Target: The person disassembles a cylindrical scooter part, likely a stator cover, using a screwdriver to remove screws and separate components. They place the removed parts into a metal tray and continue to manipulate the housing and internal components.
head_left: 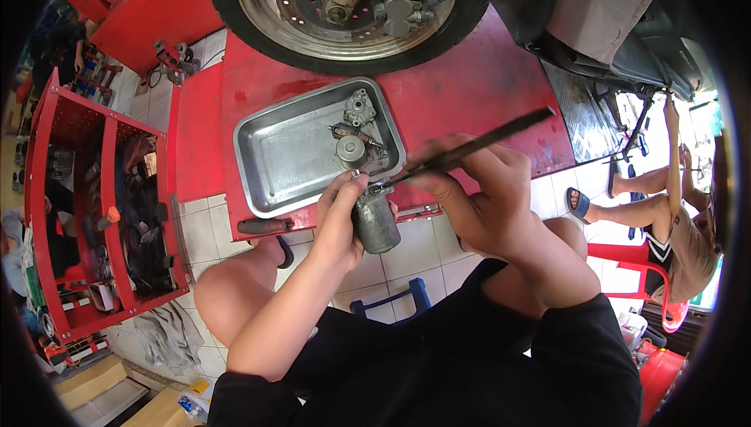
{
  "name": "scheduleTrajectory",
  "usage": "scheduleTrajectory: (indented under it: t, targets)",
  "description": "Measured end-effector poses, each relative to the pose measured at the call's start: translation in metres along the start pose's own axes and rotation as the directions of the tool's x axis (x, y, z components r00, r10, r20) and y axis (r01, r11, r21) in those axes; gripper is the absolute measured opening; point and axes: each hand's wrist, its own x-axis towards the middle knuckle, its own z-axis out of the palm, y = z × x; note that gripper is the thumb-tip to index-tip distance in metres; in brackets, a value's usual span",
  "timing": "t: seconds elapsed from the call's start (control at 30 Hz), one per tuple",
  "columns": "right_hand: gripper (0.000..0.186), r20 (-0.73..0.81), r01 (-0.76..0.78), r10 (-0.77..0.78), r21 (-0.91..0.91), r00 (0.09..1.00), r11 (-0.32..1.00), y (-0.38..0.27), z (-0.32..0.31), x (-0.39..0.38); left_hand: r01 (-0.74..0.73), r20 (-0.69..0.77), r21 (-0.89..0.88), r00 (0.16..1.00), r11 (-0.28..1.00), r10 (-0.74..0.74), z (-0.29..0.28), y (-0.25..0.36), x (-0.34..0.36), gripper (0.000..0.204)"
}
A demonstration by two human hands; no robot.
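Observation:
My left hand [339, 212] is closed around a grey metal cylinder [379, 227], which looks like a small motor housing, tilted with its rounded end toward me. In the fingers of my right hand [489, 188] is a long, slim dark tool [485, 142]. Its thin tip meets the cylinder's upper end, near my left thumb; the tip's exact shape is too small to make out. Just beyond both hands lies a shallow metal tray [274, 153]. Along its right side rest several metal parts, among them a round capped piece [350, 149] and a grey cast part [360, 106].
The tray stands on a red platform [477, 75], below a motorcycle wheel [344, 59]. A dark-handled tool [263, 226] lies at the platform's near edge. Left is a red shelf rack [109, 216]; a blue stool frame [391, 299] stands between my legs. Another person [665, 231] sits at right.

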Motion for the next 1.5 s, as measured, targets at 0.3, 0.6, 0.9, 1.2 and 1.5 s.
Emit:
scheduleTrajectory:
  t: [0.3, 0.6, 0.9, 1.2, 1.5]
  targets:
    - [0.016, 0.079, -0.026, 0.002, 0.300, 0.997, 0.954, 0.009, 0.000, -0.012, 0.005, 0.063, 0.121, 0.998, 0.993, -0.013, -0.004, 0.001, 0.003, 0.036]
    - [0.014, -0.041, -0.022, 0.036, 0.302, 0.999, 0.953, 0.006, 0.002, -0.007, -0.063, 0.052, 0.150, 0.997, 0.987, 0.055, -0.001, 0.003, 0.002, 0.034]
    - [0.015, -0.284, 0.016, 0.143, 0.492, 0.948, 0.870, 0.031, 0.004, 0.006, -0.020, 0.105, -0.181, 0.994, 0.983, 0.040, -0.007, 0.057, -0.010, 0.040]
    - [0.021, 0.471, -0.145, 0.211, -0.173, 0.856, 0.974, 0.050, 0.138, -0.013, -0.481, -0.144, -0.473, 0.869, 0.738, 0.474, -0.057, 0.168, -0.033, 0.041]
    - [0.026, 0.470, -0.289, 0.538, -0.502, 0.700, 0.815, 0.054, 0.259, 0.047, -0.465, -0.299, -0.604, 0.885, 0.647, 0.357, -0.073, 0.182, -0.032, 0.029]
